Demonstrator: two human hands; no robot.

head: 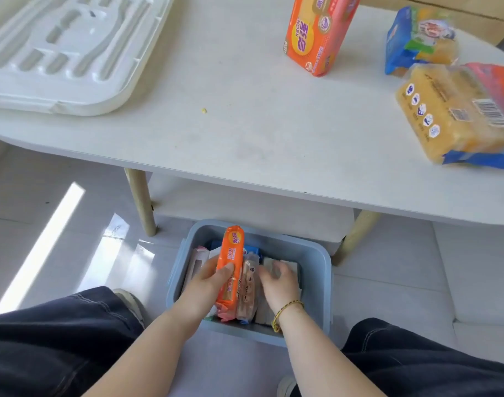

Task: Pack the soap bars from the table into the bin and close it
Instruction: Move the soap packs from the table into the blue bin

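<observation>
Head view: my left hand point(208, 285) fingers clamp the slick, firm orange soap pack point(230, 270) by its long sides in the bin point(316, 282), right hand point(276, 282) spread loosely, holding nothing.

Bin point(316, 270) on the floor at six o'clock, before the table point(245, 133); lid point(70, 50) at ten, three soap packs point(319, 32) point(420, 38) point(460, 116) toward two.
</observation>
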